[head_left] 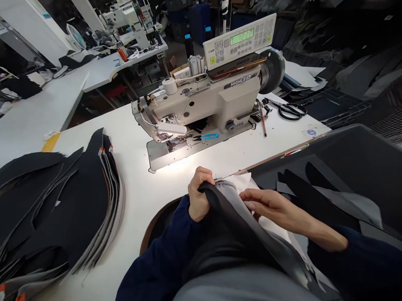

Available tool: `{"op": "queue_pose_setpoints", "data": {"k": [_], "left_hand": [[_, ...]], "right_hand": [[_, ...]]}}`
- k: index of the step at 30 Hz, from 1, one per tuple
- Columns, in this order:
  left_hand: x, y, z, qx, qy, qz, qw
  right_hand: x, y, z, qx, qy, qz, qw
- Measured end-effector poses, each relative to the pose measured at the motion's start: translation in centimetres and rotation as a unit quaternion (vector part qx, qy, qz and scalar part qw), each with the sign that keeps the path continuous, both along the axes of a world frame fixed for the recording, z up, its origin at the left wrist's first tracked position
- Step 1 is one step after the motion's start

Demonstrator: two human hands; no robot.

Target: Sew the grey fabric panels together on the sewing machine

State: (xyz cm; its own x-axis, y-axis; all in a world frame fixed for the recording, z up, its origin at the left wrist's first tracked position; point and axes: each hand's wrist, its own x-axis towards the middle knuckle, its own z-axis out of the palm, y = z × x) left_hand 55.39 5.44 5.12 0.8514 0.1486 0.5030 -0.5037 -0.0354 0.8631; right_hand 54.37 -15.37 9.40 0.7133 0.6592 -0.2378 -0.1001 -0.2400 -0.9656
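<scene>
Black fabric with a grey mesh backing [228, 211] hangs over the table's front edge toward my lap. My left hand [200, 192] is closed around its upper end, fingers wrapped over the edge. On the right side of the piece, my right hand [270, 206] pinches the grey layer's edge between thumb and fingers; some fingertips are hidden behind it. White material [238, 181] shows behind the fabric, between the hands. Beyond them stands a sewing machine [205, 97], its lamp lighting the metal bed plate [161, 157].
Stacked black fabric pieces [86, 195] cover the table's left side. Blue thread snips [209, 136] lie on the machine bed. Black scissors [290, 110] rest at the back right. A grey bin [357, 139] with cut pieces stands at the right.
</scene>
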Motion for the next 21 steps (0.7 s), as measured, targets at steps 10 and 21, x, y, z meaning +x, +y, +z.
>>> {"op": "queue_pose_setpoints", "data": {"k": [10, 21], "left_hand": [[-0.5, 0.5, 1.2, 0.068, -0.065, -0.032, 0.995], [-3.0, 3.0, 6.6, 0.258, 0.096, -0.269, 0.923]], "right_hand": [[-3.9, 0.2, -2.5, -0.107, -0.084, 0.034, 0.99], [-2.0, -2.1, 3.1, -0.279, -0.753, -0.172, 0.57]]}}
